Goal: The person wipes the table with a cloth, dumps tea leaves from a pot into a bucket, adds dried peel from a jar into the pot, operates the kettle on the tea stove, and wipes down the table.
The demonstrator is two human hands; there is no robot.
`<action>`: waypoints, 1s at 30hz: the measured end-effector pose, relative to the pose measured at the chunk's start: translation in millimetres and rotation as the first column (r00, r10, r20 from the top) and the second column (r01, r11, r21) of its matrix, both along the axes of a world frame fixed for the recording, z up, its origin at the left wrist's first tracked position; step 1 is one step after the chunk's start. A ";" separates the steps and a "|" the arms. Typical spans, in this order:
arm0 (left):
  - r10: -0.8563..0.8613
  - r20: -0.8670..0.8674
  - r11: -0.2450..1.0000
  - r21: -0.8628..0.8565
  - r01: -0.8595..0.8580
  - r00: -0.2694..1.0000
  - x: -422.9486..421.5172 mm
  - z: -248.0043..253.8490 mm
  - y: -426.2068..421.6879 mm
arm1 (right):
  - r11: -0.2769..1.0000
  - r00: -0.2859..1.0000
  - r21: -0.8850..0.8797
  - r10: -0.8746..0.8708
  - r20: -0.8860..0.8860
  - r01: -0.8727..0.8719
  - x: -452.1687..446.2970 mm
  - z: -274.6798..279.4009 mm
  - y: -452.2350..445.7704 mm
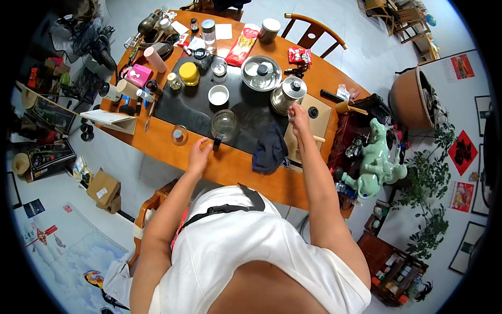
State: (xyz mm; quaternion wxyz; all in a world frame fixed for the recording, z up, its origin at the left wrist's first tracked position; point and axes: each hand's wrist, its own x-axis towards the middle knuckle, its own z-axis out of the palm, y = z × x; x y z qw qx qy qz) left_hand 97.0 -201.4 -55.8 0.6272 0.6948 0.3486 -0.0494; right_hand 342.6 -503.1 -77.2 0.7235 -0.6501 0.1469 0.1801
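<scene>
My right hand (299, 120) is closed at the near side of a stainless steel kettle (285, 98) with a lid; the fingers cover most of its handle. My left hand (199, 156) is open, its fingers apart just left of the black handle of a glass teapot (224, 125). The teapot stands without its lid at the front of the black tea tray (183, 112). Left of it, a small round glass lid (179, 135) lies on the wood. Behind the teapot is a white bowl (218, 95). A dark cloth (270, 149) lies crumpled between my hands.
A lidded steel pot (261, 73) stands behind the kettle. A yellow-lidded jar (189, 74), a pink bottle (155, 59) and a red packet (243, 44) crowd the far left and back. A green animal figurine (374, 157) sits right of the wooden table (272, 191).
</scene>
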 end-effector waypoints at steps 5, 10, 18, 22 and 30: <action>-0.262 0.265 0.917 0.367 0.154 0.928 13.9 46.9 -6.0 | 0.997 0.998 -0.048 0.058 -0.008 -0.058 -41.1 61.2 -0.1; -0.599 0.368 0.752 0.563 0.342 0.711 50.4 124.0 -56.1 | 0.956 0.960 -0.087 0.280 -0.022 -0.280 -71.5 115.0 -8.7; -0.722 0.307 0.652 0.602 0.462 0.620 55.9 122.1 -84.4 | 0.845 0.890 -0.289 0.449 -0.075 -0.450 -106.7 144.7 10.6; -0.679 0.310 0.707 0.517 0.481 0.665 43.9 120.1 -77.0 | 0.773 0.854 -0.375 0.507 -0.122 -0.512 -110.1 166.1 31.2; -0.616 0.314 0.768 0.442 0.463 0.722 29.9 133.4 -56.9 | 0.399 0.690 -0.762 0.718 -0.086 -0.510 -97.0 196.0 68.9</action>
